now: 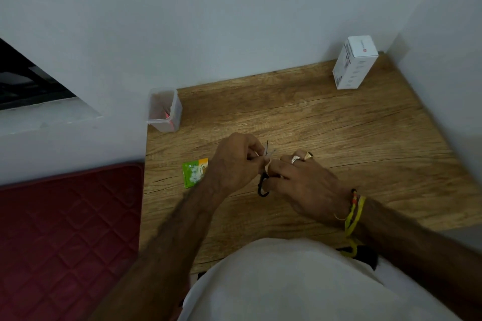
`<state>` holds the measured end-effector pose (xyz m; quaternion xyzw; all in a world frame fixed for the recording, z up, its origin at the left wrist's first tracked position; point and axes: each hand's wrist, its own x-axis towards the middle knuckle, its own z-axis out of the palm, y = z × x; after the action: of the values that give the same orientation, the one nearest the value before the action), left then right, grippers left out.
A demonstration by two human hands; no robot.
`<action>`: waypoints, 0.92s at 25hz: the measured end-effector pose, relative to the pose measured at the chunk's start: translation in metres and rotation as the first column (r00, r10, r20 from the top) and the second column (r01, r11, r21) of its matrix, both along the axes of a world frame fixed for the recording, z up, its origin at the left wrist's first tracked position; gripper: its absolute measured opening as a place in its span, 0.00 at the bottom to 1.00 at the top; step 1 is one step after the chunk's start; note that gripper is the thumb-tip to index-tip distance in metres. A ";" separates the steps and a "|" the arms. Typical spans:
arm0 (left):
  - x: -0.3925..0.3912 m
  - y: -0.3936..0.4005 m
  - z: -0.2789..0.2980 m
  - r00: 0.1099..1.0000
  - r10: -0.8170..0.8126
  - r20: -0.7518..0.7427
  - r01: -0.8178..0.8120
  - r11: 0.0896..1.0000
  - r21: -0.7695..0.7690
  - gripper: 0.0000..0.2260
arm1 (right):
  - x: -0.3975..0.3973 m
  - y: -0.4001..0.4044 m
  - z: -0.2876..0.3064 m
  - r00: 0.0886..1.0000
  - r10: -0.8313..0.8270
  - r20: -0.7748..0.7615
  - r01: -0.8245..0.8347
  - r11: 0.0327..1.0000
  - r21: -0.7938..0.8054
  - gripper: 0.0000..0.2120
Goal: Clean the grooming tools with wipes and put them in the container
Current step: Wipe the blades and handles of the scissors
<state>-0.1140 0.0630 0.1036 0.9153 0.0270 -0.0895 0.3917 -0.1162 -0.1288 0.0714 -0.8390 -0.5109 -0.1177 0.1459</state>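
A small pair of black-handled scissors (263,186) is held over the wooden table (326,122), blades open and pointing away from me. My right hand (305,185) grips it by the handles. My left hand (234,161) pinches a small white wipe (266,161) against the blades near the pivot; the wipe is mostly hidden by my fingers. A clear plastic container (164,109) stands at the table's far left corner with a pink-tipped item inside. A green and orange wipe sachet (194,172) lies on the table just left of my left hand.
A white box (354,62) stands upright at the far right corner against the wall. White walls close the table's far and right sides. A dark red quilted mattress (67,237) lies to the left, below table height.
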 end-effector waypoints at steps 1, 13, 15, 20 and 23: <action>-0.001 0.000 0.000 1.000 0.013 -0.004 -0.013 1.000 -0.012 0.07 | -0.006 0.002 -0.006 0.995 -0.015 -0.096 0.021 0.998 0.063 0.12; 0.004 0.010 -0.008 0.908 -0.020 -0.419 -0.021 0.996 -0.092 0.06 | 0.016 0.009 -0.005 0.915 0.347 0.205 -0.320 0.935 -0.151 0.09; 0.005 0.011 -0.010 0.886 0.009 -0.463 -0.093 0.983 -0.160 0.04 | 0.020 0.010 -0.006 0.922 0.339 0.185 -0.314 0.937 -0.151 0.09; -0.008 0.005 -0.017 0.944 0.242 -0.226 -0.278 0.949 -0.148 0.05 | 0.001 0.012 -0.011 0.981 -0.041 -0.188 0.036 0.999 -0.028 0.09; -0.014 -0.002 -0.015 0.921 0.382 -0.077 -0.390 0.903 -0.180 0.05 | -0.014 0.021 -0.008 0.714 -0.282 -0.641 0.400 0.915 0.043 0.06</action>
<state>-0.1278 0.0615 0.0886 0.8479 0.2067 -0.0306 0.4872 -0.1298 -0.1073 0.0634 -0.8934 -0.2567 0.0957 0.3562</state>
